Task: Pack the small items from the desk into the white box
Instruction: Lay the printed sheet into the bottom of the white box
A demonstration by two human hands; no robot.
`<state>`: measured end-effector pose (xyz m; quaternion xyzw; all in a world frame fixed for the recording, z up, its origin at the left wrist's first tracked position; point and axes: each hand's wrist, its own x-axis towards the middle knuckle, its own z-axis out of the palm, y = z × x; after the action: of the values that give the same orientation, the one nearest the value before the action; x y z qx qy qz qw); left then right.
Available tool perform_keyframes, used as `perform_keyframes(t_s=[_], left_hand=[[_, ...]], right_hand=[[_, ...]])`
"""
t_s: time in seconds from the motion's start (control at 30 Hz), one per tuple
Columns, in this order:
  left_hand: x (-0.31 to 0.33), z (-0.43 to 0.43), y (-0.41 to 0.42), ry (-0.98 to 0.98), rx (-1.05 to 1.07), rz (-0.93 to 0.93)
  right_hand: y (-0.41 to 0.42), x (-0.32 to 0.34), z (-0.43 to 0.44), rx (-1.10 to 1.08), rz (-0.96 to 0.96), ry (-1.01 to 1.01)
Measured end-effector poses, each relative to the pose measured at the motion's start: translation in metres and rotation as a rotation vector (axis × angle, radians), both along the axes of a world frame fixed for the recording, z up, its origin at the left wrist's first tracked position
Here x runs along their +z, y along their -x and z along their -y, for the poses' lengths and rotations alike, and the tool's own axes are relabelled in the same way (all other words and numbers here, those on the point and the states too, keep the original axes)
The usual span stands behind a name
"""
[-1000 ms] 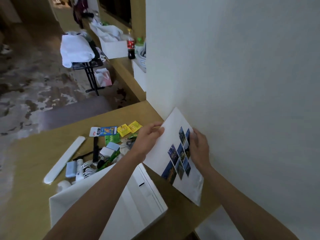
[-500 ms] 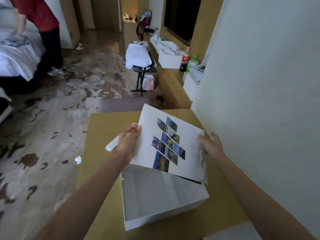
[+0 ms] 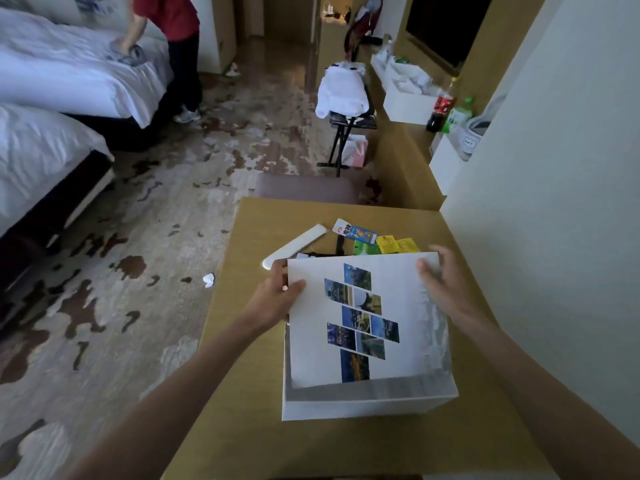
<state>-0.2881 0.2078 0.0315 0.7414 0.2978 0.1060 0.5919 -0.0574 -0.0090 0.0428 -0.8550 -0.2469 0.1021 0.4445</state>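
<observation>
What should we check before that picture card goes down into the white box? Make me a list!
1. The left hand grips the picture card by its left edge: ok.
2. The right hand holds its far right corner: ok.
3. The picture card is over the white box opening: ok.
4. Room inside the box: cannot tell, the card hides it.
5. The yellow packets and long white case packed: not ok, they lie on the desk.

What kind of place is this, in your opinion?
Probably a hotel room: two white beds side by side, a folding luggage rack by the wall, and a long wooden desk.
</observation>
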Motion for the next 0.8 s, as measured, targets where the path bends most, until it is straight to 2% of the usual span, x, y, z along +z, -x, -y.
perform_keyframes(t_s=[0.1,0.2,0.3,0.37,0.47,0.57,0.67,0.8], left_hand=[[-0.002,0.000,-0.008,-0.130,-0.009,-0.010],[-0.010,0.000,-0.016,-0.231,-0.056,-0.031],[-0.017,0.001,-0.017,-0.417,-0.152,-0.182],[-0.023,0.000,-0.016,-0.475,-0.197,-0.269],[-0.028,-0.001,-0.013,-0.581,-0.242,-0.337],[-0.030,-0.002,-0.015,-0.626,-0.250,-0.359],[-0.030,-0.003,-0.018,-0.655,-0.248,-0.377],[-0.028,-0.005,-0.021,-0.653,-0.222,-0.359]], right_hand=[[0.004,-0.005,0.010,0.094,0.107,0.033],[0.003,-0.017,0.016,0.155,0.107,0.115],[0.003,-0.030,0.023,0.192,0.076,0.221],[0.005,-0.040,0.027,0.232,0.097,0.276],[0.009,-0.046,0.027,0.269,0.138,0.282],[0.007,-0.049,0.027,0.283,0.205,0.266],[0.003,-0.051,0.023,0.272,0.275,0.334],[-0.001,-0.046,0.021,0.281,0.266,0.286]])
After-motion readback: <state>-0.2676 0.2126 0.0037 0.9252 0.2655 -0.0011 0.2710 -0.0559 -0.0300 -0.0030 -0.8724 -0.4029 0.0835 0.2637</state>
